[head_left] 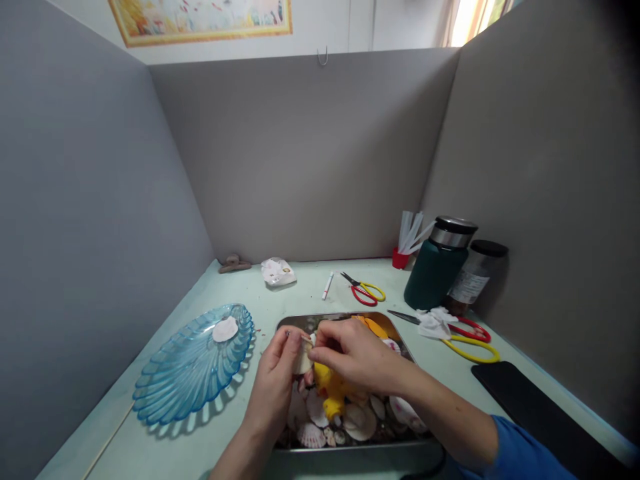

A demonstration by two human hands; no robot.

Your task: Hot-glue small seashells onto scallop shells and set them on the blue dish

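Observation:
My left hand [281, 363] is closed on a pale, flat, shell-like piece [303, 358], held upright between thumb and fingers. Against its upper right edge, my right hand [350, 353] pinches with thumb and forefinger; whatever lies between those fingertips is too small or hidden to name. Both hands are over a metal tray [350, 448] full of seashells. Among the shells, partly covered by my right hand, lies a yellow tool resembling a glue gun [333, 400], its nozzle towards me. A scallop shell [311, 437] shows near the tray's front edge.
Left stands a blue scalloped glass dish [195, 373] holding a white piece [225, 329]. Behind the tray lie scissors [367, 291], a white marker [327, 286] and a white packet [278, 272]. Rightward are a green flask [440, 263], larger scissors [470, 339] and a black phone-like slab [530, 407].

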